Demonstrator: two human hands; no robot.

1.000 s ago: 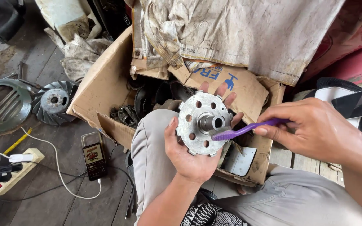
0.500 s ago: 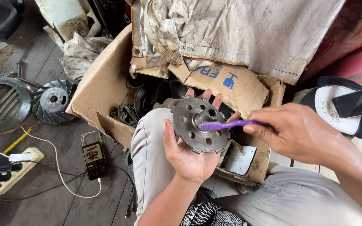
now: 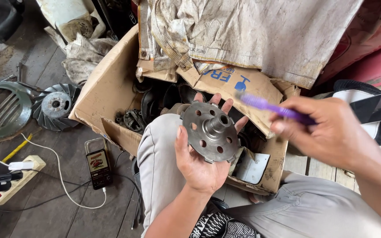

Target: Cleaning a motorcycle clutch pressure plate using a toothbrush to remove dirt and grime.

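A round grey metal disc point(image 3: 210, 131) with a ring of holes and a short hub at its centre lay face-up in the left hand point(image 3: 198, 164), above the person's grey-trousered knee point(image 3: 159, 154). The fingers point(image 3: 224, 105) were spread behind the disc, their tips showing past its far rim, while the thumb pressed on its near left edge. The right hand point(image 3: 331, 134) was up and to the right, well apart from the disc, its fingers pinched around a purple toothbrush point(image 3: 267, 105) (blurred, head pointing left).

Behind the disc stood an open cardboard box point(image 3: 106, 88) holding dark metal parts point(image 3: 133, 120), with a stained cloth sack point(image 3: 252, 35) draped over its far side. On the wooden floor to the left lay a finned fan wheel point(image 3: 56, 105), just beside a green round grille point(image 3: 3, 112). Nearer were a small device with a lit screen point(image 3: 98, 167), a white cable running to it, and a pale power strip point(image 3: 14, 178).
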